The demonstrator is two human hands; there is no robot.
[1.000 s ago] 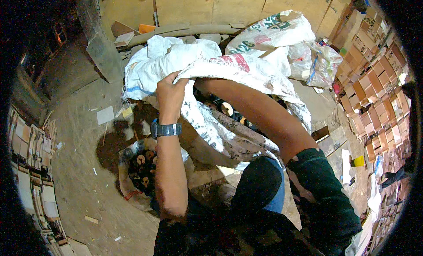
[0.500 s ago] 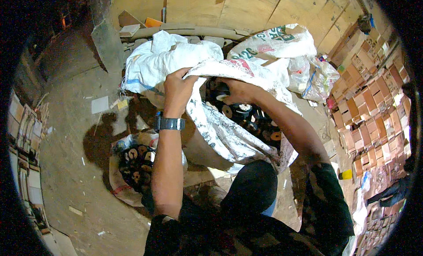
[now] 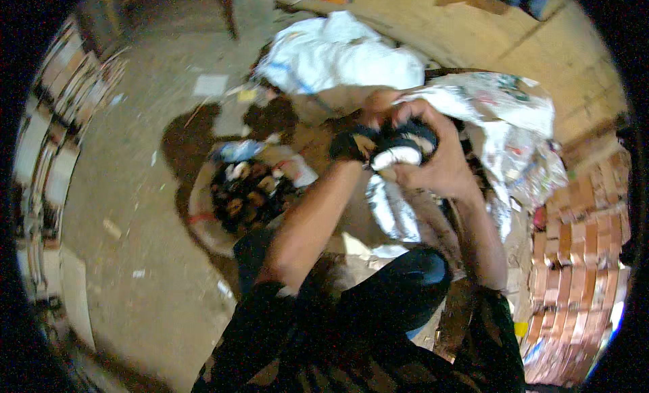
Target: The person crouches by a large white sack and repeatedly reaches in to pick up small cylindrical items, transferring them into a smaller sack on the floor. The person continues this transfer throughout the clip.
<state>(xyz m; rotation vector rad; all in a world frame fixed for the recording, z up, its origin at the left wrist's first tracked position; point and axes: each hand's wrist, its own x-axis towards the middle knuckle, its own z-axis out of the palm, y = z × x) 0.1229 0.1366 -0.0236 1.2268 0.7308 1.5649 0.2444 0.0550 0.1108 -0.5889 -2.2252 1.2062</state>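
Observation:
In my right hand [image 3: 446,153] are black, round, spool-like pieces [image 3: 420,141] with pale flat faces; the fingers curl over them and the thumb presses from below. My left hand [image 3: 380,107] is just behind and left of it, at the mouth of a white woven sack [image 3: 392,207]. Motion blur and the right hand hide its fingers, so whether it grips the sack or a piece cannot be told. A dark watch [image 3: 350,146] is on the left wrist. On the floor to the left, an open sack [image 3: 201,197] holds many similar black round pieces [image 3: 247,197].
Behind the hands lies a full white sack [image 3: 345,58]. Another printed sack [image 3: 503,99] and a clear plastic bag [image 3: 537,166] are at the right. Stacked brown pieces [image 3: 574,271] line the right side. Paper scraps [image 3: 211,85] lie on the floor.
My right hand has come out of the sack with black round pieces. The head view has swung left, and the sack's near edge has dropped lower.

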